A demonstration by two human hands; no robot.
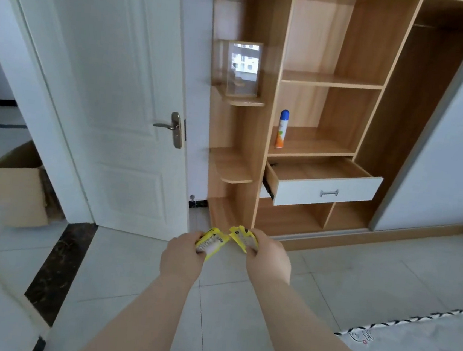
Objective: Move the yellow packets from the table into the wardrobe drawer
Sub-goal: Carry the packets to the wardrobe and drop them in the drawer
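Arms stretched forward: my left hand (183,251) grips the left yellow packet (211,243), my right hand (268,258) seemingly pinches the right yellow packet (242,238).

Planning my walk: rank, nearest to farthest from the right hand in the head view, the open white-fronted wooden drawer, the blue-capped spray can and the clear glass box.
1. Open white-fronted wooden drawer, ahead of the right hand, low.
2. Blue-capped spray can, above the drawer, set back.
3. Clear glass box, higher still, leftward.

Bare left hand (183,256) and bare right hand (270,261) on two bare forearms (137,322).
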